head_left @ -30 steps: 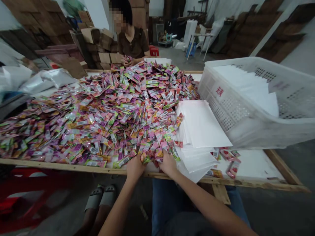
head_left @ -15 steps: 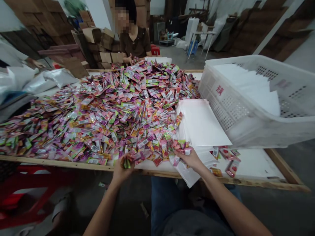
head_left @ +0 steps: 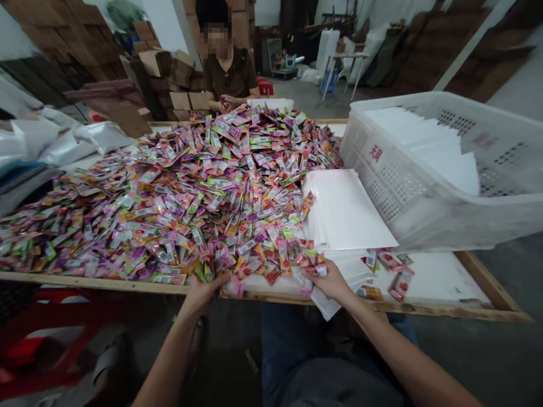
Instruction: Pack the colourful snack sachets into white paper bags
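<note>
A wide heap of small colourful snack packets [head_left: 169, 209] covers most of the table. At its front edge my left hand [head_left: 203, 291] is closed around several packets, with green and yellow ones showing above the fingers and a pink one by the thumb. My right hand [head_left: 333, 281] grips a few pink packets in front of a stack of white bags [head_left: 352, 212]. Just under that hand, a white bag [head_left: 326, 305] hangs over the table edge; whether the fingers touch it I cannot tell.
To the right stands a white perforated crate [head_left: 392, 183] holding white bags. Loose packets [head_left: 401, 282] lie below it. A wooden rim [head_left: 424, 310] borders the table. Opposite sits a person [head_left: 231, 73] with packets in hand. Silvery bags [head_left: 102, 134] lie at left, above a red stool [head_left: 46, 339].
My left hand has shifted slightly left, and its packets now stick up more. My right hand stays nearly in place with its packets. The person opposite has turned the head.
</note>
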`<state>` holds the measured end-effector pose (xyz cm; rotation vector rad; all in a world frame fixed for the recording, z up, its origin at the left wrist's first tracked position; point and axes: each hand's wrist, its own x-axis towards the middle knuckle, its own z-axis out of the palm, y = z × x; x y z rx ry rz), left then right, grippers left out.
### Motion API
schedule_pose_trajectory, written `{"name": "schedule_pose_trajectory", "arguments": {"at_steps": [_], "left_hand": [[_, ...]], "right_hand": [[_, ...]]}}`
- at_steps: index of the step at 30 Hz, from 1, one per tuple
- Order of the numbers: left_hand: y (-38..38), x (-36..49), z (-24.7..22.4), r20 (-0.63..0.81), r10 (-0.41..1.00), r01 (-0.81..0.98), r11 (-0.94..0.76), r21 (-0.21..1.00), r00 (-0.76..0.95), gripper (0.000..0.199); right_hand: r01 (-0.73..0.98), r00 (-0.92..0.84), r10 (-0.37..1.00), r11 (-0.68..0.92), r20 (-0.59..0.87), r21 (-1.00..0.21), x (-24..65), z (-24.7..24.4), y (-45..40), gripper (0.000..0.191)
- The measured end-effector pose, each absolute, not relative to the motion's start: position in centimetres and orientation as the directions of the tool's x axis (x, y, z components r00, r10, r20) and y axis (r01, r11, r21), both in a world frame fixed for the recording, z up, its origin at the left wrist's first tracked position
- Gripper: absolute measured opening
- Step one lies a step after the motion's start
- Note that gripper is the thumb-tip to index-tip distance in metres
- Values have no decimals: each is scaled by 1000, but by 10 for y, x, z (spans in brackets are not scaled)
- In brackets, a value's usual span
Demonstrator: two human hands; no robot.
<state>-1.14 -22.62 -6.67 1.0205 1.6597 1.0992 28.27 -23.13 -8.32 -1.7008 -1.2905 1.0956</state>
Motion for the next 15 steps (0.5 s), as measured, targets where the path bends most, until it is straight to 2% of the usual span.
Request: {"name": "schedule_pose_trajectory", "arguments": {"at_steps": [3, 5, 7, 8, 10, 12, 14, 15], "left_hand": [[-187, 5, -59, -111, 986, 478, 160, 864, -128, 35], [-162, 24, -59, -143, 990, 766, 102, 635, -14, 33], [-144, 43, -64, -203, 979, 933, 52, 357, 23, 32], [-139, 50, -68, -217, 976, 963, 36, 267, 23, 31], [-136, 58, -75, -222, 975, 977, 30, 211, 18, 27], [-139, 56, -79, -209, 978, 975, 33, 221, 15, 25], [-144, 47, -80, -191, 982, 973, 38, 229, 7, 23], [-147, 41, -79, -181, 983, 969, 47, 243, -3, 22]], "right_hand": [[377, 202, 964, -239, -172, -895, 258, -77, -213, 30], [473, 260, 954, -261, -150, -841, 239, -77, -201, 33], [659, 269, 950, -300, -156, -690, 222, -79, -192, 35], [752, 248, 952, -305, -177, -585, 216, -81, -190, 35], [884, 200, 951, -279, -236, -375, 209, -85, -189, 36], [937, 161, 947, -235, -279, -257, 208, -88, -191, 37], [943, 138, 940, -221, -311, -251, 211, -89, -193, 42], [931, 128, 940, -225, -318, -288, 214, -88, -195, 47]]}}
